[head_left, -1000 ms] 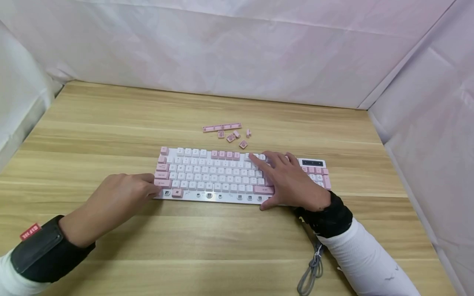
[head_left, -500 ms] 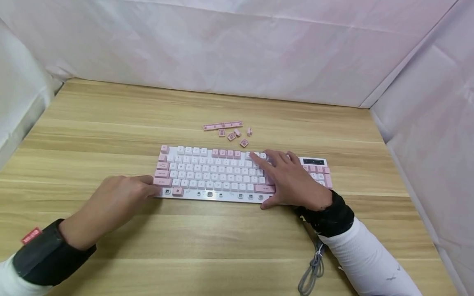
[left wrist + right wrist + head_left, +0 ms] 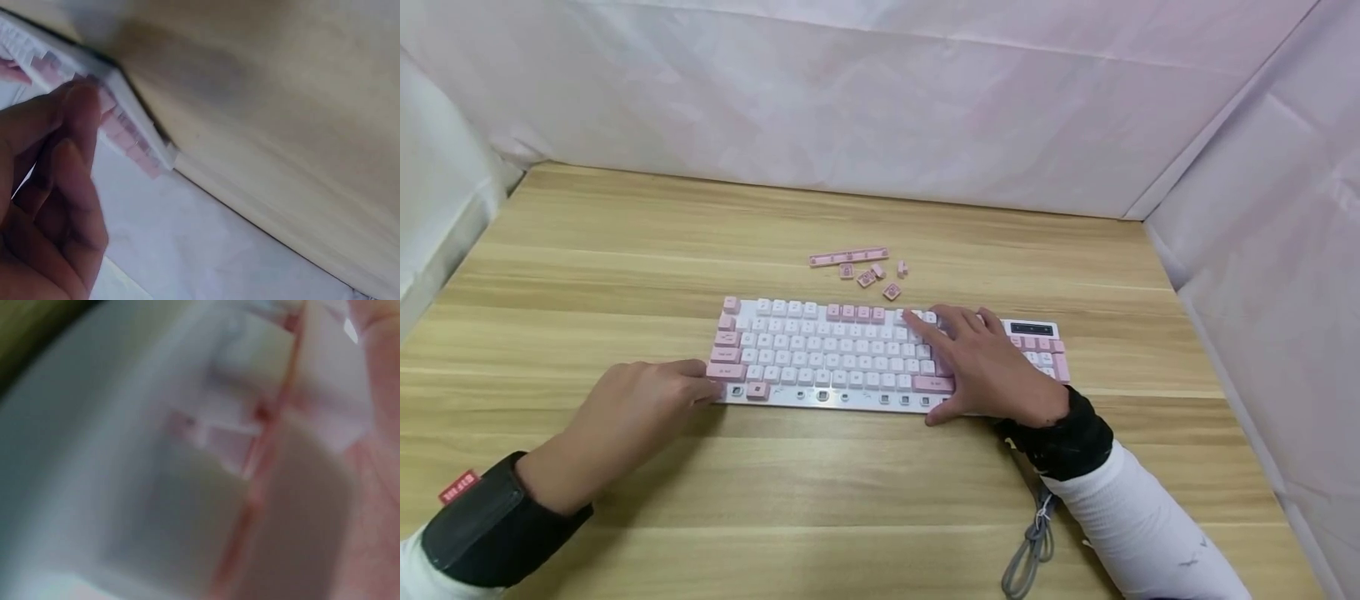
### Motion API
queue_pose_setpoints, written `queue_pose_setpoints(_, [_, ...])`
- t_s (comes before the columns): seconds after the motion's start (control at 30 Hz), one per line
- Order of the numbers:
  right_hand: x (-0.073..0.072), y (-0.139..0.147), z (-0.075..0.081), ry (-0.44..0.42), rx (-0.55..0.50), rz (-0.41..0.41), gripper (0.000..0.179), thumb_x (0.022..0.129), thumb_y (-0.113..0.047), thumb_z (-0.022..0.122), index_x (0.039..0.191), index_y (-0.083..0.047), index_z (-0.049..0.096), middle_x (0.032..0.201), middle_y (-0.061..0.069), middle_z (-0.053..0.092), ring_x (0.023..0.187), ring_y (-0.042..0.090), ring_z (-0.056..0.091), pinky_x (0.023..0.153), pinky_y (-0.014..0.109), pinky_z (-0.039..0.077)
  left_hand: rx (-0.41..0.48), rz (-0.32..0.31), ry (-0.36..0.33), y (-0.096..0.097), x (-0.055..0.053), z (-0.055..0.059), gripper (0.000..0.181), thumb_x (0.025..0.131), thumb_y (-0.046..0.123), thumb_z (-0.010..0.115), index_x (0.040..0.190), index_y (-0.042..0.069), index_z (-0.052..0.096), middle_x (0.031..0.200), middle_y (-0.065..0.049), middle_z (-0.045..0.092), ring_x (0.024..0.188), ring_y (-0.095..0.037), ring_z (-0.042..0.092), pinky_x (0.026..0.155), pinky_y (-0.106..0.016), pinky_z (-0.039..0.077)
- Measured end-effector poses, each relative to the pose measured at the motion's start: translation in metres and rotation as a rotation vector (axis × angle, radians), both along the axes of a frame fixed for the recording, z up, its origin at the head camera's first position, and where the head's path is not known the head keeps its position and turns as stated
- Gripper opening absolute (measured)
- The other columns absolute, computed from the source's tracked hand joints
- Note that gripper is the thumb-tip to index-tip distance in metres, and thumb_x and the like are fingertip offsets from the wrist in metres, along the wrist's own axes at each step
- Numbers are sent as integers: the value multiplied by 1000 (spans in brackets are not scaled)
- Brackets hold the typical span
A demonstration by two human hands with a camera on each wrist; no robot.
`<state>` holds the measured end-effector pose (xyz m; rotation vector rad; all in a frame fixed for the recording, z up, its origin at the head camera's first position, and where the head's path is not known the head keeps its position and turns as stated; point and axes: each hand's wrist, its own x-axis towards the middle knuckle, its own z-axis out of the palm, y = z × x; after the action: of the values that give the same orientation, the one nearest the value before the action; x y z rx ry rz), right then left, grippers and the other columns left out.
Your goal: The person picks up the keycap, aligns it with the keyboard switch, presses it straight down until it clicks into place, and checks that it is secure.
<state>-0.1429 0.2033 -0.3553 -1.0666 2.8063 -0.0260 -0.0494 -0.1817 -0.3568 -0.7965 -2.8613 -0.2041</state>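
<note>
Two-handed hold on keyboard (image 3: 820, 350): spread right hand (image 3: 985, 367) at 3 o'clock, apparently for bracing; pinch on it by left hand (image 3: 640, 408) at 8 o'clock.

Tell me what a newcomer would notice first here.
Probably the pink-and-white keyboard mid-table, with bare key mounts showing along its near row. Next, the loose pink keycaps on the wood just beyond it, the long one farthest back. Then the hands: the left hand at the keyboard's near left corner, the right hand spread over its right part.
</note>
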Motion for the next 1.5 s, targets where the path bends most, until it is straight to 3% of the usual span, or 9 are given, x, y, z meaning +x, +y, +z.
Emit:
queue_pose_setpoints(0.17, [0,-4,-1,9,-12,9,131,58,-74,82,162,-27,17,156,15,34,141,35,36,114,61,27,20,35,-71,-7,-5,9,17,74,11,87,87,21,81,84,6,75,69,-11,70,51,-29,51])
queue_pose_setpoints(0.4, [-1,-7,0,7,-10,19,131,58,-75,82,162,-27,18,156,14,35,141,34,36,114,59,27,57,33,-32,5,-21,24,15,75,12,87,89,17,81,87,2,76,67,-9,68,49,-25,47])
queue_pose_setpoints(0.6, [-2,-6,-2,18,-24,18,130,57,-73,84,161,-27,20,156,15,35,140,35,37,114,61,27,51,6,-46,25,-53,35,17,80,13,84,96,13,80,90,-4,76,59,-8,61,44,-22,39])
queue_pose_setpoints(0.83, [-2,-8,-4,15,-15,16,131,58,-75,82,161,-28,18,156,15,35,142,34,36,114,60,27,23,32,-103,47,-97,40,23,83,18,82,105,14,78,99,-5,76,71,-14,66,57,-28,53])
queue_pose_setpoints(1.1, [-2,-10,-3,0,-10,7,130,58,-75,81,161,-29,17,157,13,34,143,33,34,116,61,25,-21,17,-153,71,-143,43,27,86,20,80,112,13,77,98,-4,77,82,-19,71,64,-35,57])
queue_pose_setpoints(1.33, [0,-12,-5,-7,-19,-1,129,58,-75,81,161,-29,18,157,13,34,142,33,35,116,62,24,-65,-18,-179,87,-170,40,23,89,19,76,111,12,77,89,-4,74,79,-19,66,68,-36,55])
queue_pose_setpoints(1.5, [1,-15,-5,-1,-21,-2,130,58,-75,81,161,-30,18,157,14,34,142,33,35,116,62,24,-106,-29,-196,93,-181,37,19,91,22,75,108,13,77,88,-4,74,77,-20,65,66,-39,54])
